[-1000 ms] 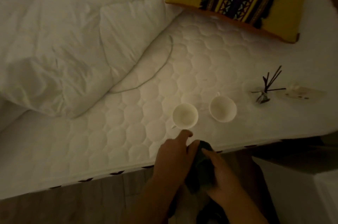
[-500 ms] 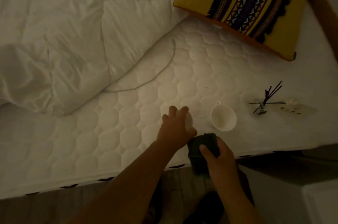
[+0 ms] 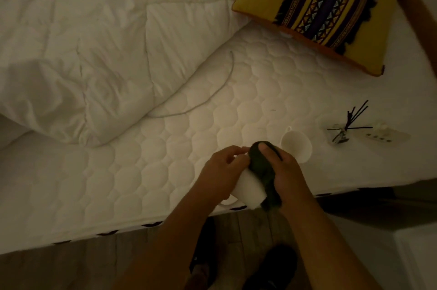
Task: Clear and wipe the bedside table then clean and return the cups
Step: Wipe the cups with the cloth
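Note:
My left hand (image 3: 223, 170) grips a white cup (image 3: 249, 191), lifted just above the mattress edge and tipped on its side. My right hand (image 3: 285, 171) presses a dark cloth (image 3: 261, 165) over the cup's mouth and side. A second white cup (image 3: 296, 146) stands upright on the mattress just right of my hands, its handle pointing away from me.
A clear diffuser with black reed sticks (image 3: 346, 126) and a white remote (image 3: 384, 134) lie on the mattress (image 3: 165, 171) to the right. A white duvet (image 3: 82, 53) is bunched at the left, a yellow patterned pillow (image 3: 326, 5) at the top right. Wood floor (image 3: 71, 266) runs below the bed.
My left hand closed on the nearer cup and lifted it off the mattress toward me. My right hand brought the dark cloth up against the cup.

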